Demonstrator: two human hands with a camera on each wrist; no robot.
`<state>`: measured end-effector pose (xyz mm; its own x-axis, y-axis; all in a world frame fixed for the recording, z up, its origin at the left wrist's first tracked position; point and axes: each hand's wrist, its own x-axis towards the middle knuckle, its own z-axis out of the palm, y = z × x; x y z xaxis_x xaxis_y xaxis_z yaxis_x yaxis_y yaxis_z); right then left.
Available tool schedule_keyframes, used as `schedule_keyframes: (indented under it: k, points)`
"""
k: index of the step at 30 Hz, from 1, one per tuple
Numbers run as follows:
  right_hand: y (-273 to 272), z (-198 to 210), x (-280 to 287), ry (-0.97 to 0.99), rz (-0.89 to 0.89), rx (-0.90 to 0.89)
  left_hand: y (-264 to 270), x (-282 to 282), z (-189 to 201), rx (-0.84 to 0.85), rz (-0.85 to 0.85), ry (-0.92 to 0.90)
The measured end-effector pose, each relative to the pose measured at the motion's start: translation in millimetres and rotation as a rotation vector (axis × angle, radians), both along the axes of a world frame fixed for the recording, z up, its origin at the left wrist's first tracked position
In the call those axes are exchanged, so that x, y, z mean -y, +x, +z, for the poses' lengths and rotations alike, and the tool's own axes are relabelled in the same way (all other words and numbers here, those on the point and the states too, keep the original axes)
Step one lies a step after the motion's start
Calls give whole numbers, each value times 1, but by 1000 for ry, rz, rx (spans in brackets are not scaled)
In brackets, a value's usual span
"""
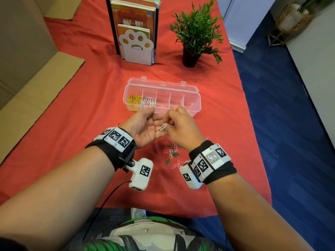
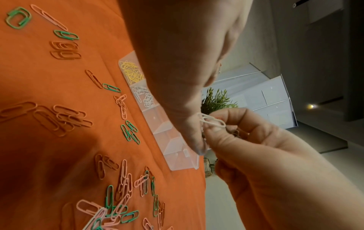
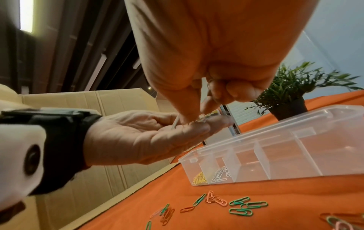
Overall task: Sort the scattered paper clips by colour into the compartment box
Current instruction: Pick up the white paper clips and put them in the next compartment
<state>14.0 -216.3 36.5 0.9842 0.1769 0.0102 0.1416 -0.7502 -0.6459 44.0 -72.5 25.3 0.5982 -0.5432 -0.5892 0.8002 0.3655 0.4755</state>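
My left hand (image 1: 145,124) is held palm up above the red cloth, fingers relaxed, just in front of the clear compartment box (image 1: 198,98). A white paper clip (image 1: 162,127) lies on its palm. My right hand (image 1: 170,122) reaches over from the right with curled fingers and pinches that white clip (image 2: 212,122) against the left hand's fingers (image 3: 195,126). In the box, yellow clips (image 1: 134,100) fill the leftmost compartment and white clips (image 1: 149,102) the one beside it. Pink, green and red clips (image 1: 173,153) lie scattered below my hands.
A paw-shaped bookend with books (image 1: 136,44) and a potted plant (image 1: 196,33) stand behind the box. Cardboard (image 1: 27,73) borders the table's left side. The cloth's right edge drops to blue floor (image 1: 281,124). More clips (image 2: 65,118) lie loose on the cloth.
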Motion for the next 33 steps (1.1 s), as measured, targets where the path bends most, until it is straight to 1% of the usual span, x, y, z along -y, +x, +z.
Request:
schedule_keyframes:
  k: [4, 8, 9, 10, 11, 14, 15, 16, 17, 18, 19, 22, 24, 25, 29, 33]
  points:
    - [0, -1, 3, 149, -120, -128, -6, 9, 1, -76, 60, 73]
    - [-3, 7, 5, 467, -236, -254, -11, 11, -4, -134, 64, 93]
    - [-4, 8, 7, 534, -255, -271, -11, 10, -6, -133, 55, 101]
    - [-4, 8, 9, 551, -275, -271, -12, 9, -7, -125, 44, 119]
    - [-4, 7, 11, 532, -297, -253, -12, 8, -7, -117, 34, 137]
    - [-2, 1, 21, 350, -342, -189, -11, 6, -9, -90, 46, 262]
    - [-2, 0, 23, 227, -312, -208, -11, 5, -10, -79, 58, 321]
    - [-2, -2, 25, 78, -254, -256, -10, 3, -11, -66, 58, 378]
    - [-2, -4, 26, -27, -208, -322, -8, 2, -11, -55, 54, 414]
    - [-1, -8, 26, -33, -213, -395, -6, 0, -10, -50, 53, 427]
    - [-2, -9, 25, 39, -256, -457, -2, -1, -8, -50, 63, 419]
    - [-3, -12, 21, 383, -438, -550, 17, -5, 6, 4, 133, 401]
    - [-1, -12, 22, 578, -508, -584, 34, -7, 17, 52, 194, 403]
    - [0, -11, 23, 639, -534, -582, 42, -8, 22, 64, 225, 404]
    - [5, -11, 26, 783, -592, -586, 66, -12, 25, 86, 312, 456]
    - [8, -15, 27, 861, -590, -666, 63, -13, 17, 157, 349, 565]
